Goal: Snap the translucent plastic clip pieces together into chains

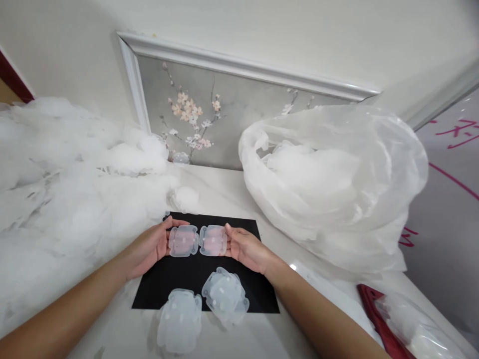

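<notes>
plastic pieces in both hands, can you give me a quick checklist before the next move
1. Left hand has a grip on the left piece: ok.
2. Right hand has a grip on the right piece: ok.
3. Pieces free of flaws: cannot tell, details too small.
4. Left pile and right pile fully on the black sheet: not ok, both cross its near edge.
5. Plastic bag open: ok, white contents show at its mouth.
</notes>
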Demonstrator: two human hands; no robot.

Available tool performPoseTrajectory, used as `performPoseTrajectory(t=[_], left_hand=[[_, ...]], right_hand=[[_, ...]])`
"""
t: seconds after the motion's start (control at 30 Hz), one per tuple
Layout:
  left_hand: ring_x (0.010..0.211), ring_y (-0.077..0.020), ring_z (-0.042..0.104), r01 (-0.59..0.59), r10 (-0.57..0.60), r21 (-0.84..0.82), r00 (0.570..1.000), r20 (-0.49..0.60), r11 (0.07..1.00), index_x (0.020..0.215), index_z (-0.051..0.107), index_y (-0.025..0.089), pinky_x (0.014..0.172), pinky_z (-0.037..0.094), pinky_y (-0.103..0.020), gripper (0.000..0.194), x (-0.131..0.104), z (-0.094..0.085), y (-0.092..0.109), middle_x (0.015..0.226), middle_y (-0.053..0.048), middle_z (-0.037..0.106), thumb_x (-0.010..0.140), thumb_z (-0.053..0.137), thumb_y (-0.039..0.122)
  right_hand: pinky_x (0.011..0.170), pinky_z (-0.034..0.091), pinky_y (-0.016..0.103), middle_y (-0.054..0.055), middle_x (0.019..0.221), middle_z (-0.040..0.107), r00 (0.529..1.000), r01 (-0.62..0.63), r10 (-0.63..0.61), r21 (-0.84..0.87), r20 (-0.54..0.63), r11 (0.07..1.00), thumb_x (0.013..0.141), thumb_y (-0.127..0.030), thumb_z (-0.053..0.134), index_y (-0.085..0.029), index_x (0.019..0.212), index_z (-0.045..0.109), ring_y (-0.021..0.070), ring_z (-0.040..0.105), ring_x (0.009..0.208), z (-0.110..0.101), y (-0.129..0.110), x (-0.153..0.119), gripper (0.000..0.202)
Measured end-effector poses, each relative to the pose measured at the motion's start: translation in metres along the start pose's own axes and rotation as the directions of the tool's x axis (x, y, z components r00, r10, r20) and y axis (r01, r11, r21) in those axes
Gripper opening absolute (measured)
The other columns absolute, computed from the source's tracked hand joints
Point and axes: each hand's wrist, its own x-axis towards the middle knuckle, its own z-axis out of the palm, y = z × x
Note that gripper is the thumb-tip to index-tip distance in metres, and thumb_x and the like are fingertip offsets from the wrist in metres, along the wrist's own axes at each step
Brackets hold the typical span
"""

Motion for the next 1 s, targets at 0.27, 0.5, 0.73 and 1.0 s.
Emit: performPoseTrajectory(t=[0.27,0.5,0.73,1.0], left_hand=[[0.105,-0.0338,0.069,-0.126,0.056,0.151,0.916,0.398,0.981,0.093,0.079,0.019,0.094,0.052,-0.045,0.051,-0.024,0.002,0.01,0.108,-0.014,0.076,0.081,0.059,0.065],[0.127,-0.0333,0.057,-0.322,-0.337,0.552,0.53,0.778,0.769,0.112,0.076,0.031,0.11,0.039,-0.042,0.03,-0.047,0.018,0.031,0.128,-0.005,0.069,0.084,0.067,0.04],[0.107,-0.0289,0.066,-0.299,0.066,0.506,0.902,0.426,0.809,0.081,0.079,0.024,0.099,0.047,-0.04,0.029,-0.033,0.003,0.025,0.108,-0.009,0.076,0.089,0.06,0.044],[0.081,-0.023,0.068,-0.201,0.203,0.159,0.979,0.0,0.967,0.06,0.059,0.018,0.082,0.052,-0.036,0.042,-0.009,-0.008,0.006,0.067,-0.004,0.064,0.082,0.067,0.052]], right_hand=[[0.09,0.054,0.041,0.016,0.092,0.077,0.987,0.032,-0.004,-0.175,0.158,0.984,0.082,-0.069,0.057,-0.01,0.083,0.074,0.0255,0.073,0.093,-0.004,-0.01,-0.01,0.061],[0.105,0.045,0.043,0.011,0.117,0.072,0.765,0.117,0.265,-0.532,0.586,0.838,0.077,-0.041,0.075,-0.017,0.093,0.078,0.0293,0.059,0.125,-0.003,-0.041,-0.035,0.028],[0.097,0.05,0.042,0.009,0.107,0.073,0.972,0.221,-0.104,-0.686,0.209,0.693,0.086,-0.041,0.064,-0.019,0.11,0.07,0.0225,0.068,0.103,0.017,-0.041,-0.003,0.032],[0.11,0.031,0.061,0.019,0.15,0.043,0.88,0.194,-0.447,-0.98,0.159,0.034,0.086,-0.023,0.062,-0.02,0.137,0.051,0.036,0.041,0.138,0.063,-0.023,0.108,0.051]])
